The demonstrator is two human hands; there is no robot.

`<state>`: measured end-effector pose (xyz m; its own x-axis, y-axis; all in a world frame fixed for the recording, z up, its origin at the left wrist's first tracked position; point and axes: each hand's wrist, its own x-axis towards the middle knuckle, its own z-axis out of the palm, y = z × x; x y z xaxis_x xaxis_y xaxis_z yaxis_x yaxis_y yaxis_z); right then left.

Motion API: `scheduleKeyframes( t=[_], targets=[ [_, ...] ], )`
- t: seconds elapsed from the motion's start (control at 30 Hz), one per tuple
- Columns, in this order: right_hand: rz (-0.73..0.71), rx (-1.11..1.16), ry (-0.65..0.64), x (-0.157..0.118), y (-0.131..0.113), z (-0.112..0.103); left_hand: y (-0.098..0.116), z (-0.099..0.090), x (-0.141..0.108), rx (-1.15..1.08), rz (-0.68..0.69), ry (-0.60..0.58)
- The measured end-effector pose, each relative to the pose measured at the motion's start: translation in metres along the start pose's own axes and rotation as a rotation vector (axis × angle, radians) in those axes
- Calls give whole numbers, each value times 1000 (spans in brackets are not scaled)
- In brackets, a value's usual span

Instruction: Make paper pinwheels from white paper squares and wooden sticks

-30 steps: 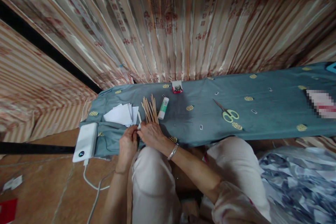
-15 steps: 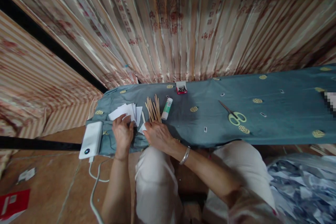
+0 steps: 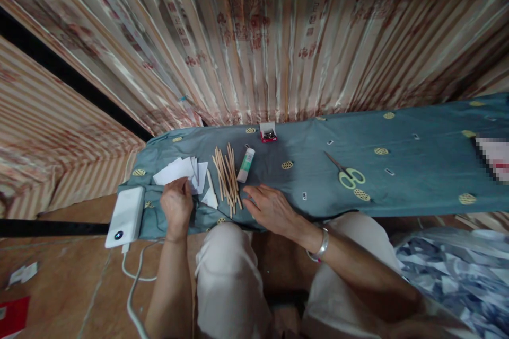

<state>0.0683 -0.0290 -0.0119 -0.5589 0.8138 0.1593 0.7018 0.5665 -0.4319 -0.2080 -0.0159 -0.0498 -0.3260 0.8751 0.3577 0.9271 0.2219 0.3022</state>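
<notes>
My left hand (image 3: 177, 205) is closed, its thumb and fingers pinched at the near edge of a spread of white paper pieces (image 3: 175, 170). Its fingertips partly hide the edge of the paper. My right hand (image 3: 272, 208) is held with fingers stretched out and nothing in it, just right of a bundle of thin wooden sticks (image 3: 226, 177). Between the papers and the sticks lies a thin white rolled piece with a white paper flap (image 3: 210, 198). A glue stick (image 3: 246, 165) with a green and white label lies right of the sticks.
Scissors (image 3: 347, 175) with light green handles lie open to the right on the blue-green cloth (image 3: 318, 164). A small red box (image 3: 268, 133) of dark metal bits stands at the back. A white power bank (image 3: 125, 216) with a cable (image 3: 133, 296) sits at the left edge.
My right hand has moved right, off the sticks and the white rolled piece, and opened. My left hand's fingers have closed at the papers. The view has shifted slightly.
</notes>
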Motion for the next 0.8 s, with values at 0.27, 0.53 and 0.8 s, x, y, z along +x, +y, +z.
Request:
scheduleKeyframes(
  t=[0.27, 0.53, 0.8],
  targets=[
    [140, 148, -23, 1, 15, 0, 5, -1, 1, -46, -169, 30],
    [137, 186, -3, 1, 21, 6, 4, -2, -1, -155, -258, 40],
    [107, 181, 35, 0, 25, 8, 12, -11, -10, -253, -176, 93]
  ],
)
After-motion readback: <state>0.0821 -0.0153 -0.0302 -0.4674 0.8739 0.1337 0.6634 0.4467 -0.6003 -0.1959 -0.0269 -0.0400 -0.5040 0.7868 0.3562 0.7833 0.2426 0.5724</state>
